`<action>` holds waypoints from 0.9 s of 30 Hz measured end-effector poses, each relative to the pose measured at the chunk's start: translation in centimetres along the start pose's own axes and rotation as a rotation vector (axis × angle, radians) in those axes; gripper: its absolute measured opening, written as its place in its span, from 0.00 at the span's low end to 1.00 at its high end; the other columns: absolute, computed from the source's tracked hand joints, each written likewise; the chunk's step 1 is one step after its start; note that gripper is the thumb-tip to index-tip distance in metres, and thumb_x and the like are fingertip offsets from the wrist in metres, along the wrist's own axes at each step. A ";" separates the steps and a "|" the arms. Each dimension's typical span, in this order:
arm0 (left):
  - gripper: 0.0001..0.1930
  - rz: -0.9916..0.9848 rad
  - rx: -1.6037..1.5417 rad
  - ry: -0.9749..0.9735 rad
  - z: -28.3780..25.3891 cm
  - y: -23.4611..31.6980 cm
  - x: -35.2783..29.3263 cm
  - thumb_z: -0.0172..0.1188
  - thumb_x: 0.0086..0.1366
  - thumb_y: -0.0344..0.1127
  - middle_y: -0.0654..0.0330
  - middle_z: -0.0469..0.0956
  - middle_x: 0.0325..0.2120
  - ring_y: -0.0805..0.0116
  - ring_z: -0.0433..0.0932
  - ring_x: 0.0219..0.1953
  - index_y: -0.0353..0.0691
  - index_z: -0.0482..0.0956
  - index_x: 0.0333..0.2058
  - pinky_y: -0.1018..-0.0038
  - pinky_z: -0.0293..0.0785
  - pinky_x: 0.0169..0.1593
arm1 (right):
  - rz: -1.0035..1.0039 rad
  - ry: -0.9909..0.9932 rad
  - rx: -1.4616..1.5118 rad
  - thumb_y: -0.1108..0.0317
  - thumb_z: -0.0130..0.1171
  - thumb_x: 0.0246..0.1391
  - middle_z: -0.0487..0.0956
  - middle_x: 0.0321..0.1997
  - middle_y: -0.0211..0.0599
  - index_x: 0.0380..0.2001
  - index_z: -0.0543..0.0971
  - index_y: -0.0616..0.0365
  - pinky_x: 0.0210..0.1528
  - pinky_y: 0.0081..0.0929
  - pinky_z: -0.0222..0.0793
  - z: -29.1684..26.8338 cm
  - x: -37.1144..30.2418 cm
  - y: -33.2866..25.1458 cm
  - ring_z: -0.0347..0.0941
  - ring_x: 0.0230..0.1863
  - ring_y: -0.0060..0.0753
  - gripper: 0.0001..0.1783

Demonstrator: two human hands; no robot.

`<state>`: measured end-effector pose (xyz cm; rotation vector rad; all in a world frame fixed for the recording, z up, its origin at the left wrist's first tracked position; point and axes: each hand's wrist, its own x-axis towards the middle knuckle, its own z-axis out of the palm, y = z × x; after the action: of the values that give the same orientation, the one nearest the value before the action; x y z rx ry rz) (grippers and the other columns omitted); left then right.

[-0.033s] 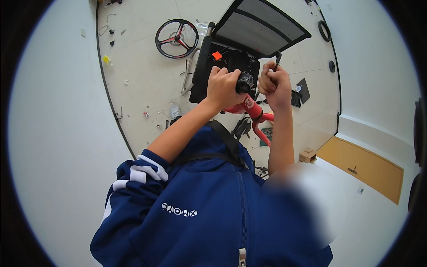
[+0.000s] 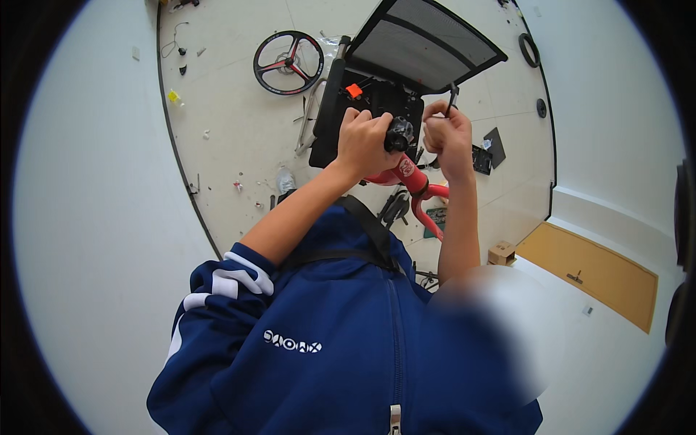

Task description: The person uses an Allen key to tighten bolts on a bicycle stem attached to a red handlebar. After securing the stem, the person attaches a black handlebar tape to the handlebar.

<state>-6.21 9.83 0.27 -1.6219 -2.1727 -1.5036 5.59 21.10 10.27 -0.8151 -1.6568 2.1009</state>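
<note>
My left hand (image 2: 362, 141) is closed round a black clamp-like part (image 2: 399, 134) at the top of a red bicycle frame (image 2: 407, 168); its exact kind is hard to make out. Below, the red fork (image 2: 419, 212) bends away toward my right forearm. My right hand (image 2: 451, 147) is up beside it, a little to the right, with fingers curled and pinched. A thin black rod (image 2: 451, 104) runs into those fingers, its lower end hidden by them. Behind both hands is a black office chair (image 2: 328, 130), an orange piece (image 2: 354, 91) lying on its seat.
A three-spoke wheel (image 2: 288, 63) lies on the floor beyond the chair. To the right are a dark flat panel (image 2: 495, 147) and a black tray (image 2: 482, 160); a tyre (image 2: 528, 51) is by the wall. A small cardboard box (image 2: 502, 254) stands near the tan door (image 2: 591, 275).
My right hand has turned slightly, its fingers tilting and the black rod leaning a little more with them. My left hand and the red frame look unmoved.
</note>
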 end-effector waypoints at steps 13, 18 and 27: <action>0.18 0.001 -0.006 0.004 -0.1 -0.1 0.2 0.71 0.35 0.42 0.61 0.72 0.15 0.61 0.71 0.22 0.43 0.76 0.25 0.67 0.63 0.36 | -0.166 0.046 -0.908 0.71 0.68 0.52 0.58 0.13 0.23 0.30 0.81 0.65 0.20 0.23 0.46 2.7 -0.4 -0.9 0.49 0.17 0.16 0.08; 0.18 -0.004 -0.002 0.011 0.1 -0.2 0.2 0.71 0.35 0.42 0.61 0.72 0.15 0.61 0.71 0.22 0.43 0.76 0.25 0.67 0.64 0.36 | -0.091 0.031 -0.865 0.70 0.69 0.52 0.61 0.12 0.29 0.31 0.80 0.66 0.20 0.23 0.53 2.4 -0.4 -1.5 0.53 0.16 0.18 0.10; 0.19 -0.033 0.016 -0.017 0.4 -0.5 0.2 0.72 0.32 0.42 0.60 0.74 0.16 0.60 0.72 0.23 0.44 0.75 0.24 0.66 0.64 0.38 | -0.190 0.093 -0.959 0.65 0.68 0.54 0.69 0.12 0.33 0.29 0.78 0.67 0.19 0.23 0.53 2.8 -0.4 -0.7 0.57 0.14 0.20 0.14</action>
<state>-6.46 10.31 -0.16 -1.6084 -2.2251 -1.4822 4.09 18.87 11.42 -0.9155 -2.5646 1.0426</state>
